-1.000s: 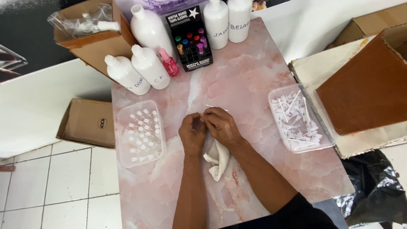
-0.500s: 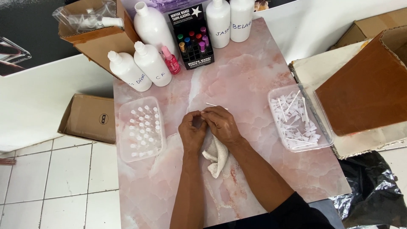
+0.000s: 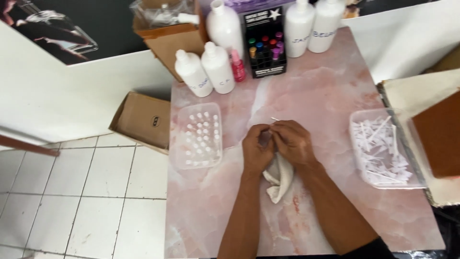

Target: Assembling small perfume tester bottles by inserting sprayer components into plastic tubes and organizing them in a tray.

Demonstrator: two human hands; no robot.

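Note:
My left hand (image 3: 257, 149) and my right hand (image 3: 293, 141) meet at the middle of the pink marble table (image 3: 316, 91), fingers pinched together on a small thin white stick (image 3: 274, 119) whose tip pokes out above them. A crumpled white cloth (image 3: 281, 176) lies under both wrists and touches them. A clear tray of small white caps (image 3: 197, 135) stands to the left of my left hand. Another clear tray full of thin white sticks (image 3: 383, 146) stands to the right of my right hand.
At the table's far edge stand several white bottles (image 3: 218, 68), a small pink spray bottle (image 3: 237, 66) and a black box of coloured vials (image 3: 263, 45). Cardboard boxes sit at far left (image 3: 167, 33), on the tiled floor (image 3: 141, 120) and at right (image 3: 438, 134).
The hands stay pressed together over the cloth; the view has shifted a little to the right. Nothing else on the table has moved.

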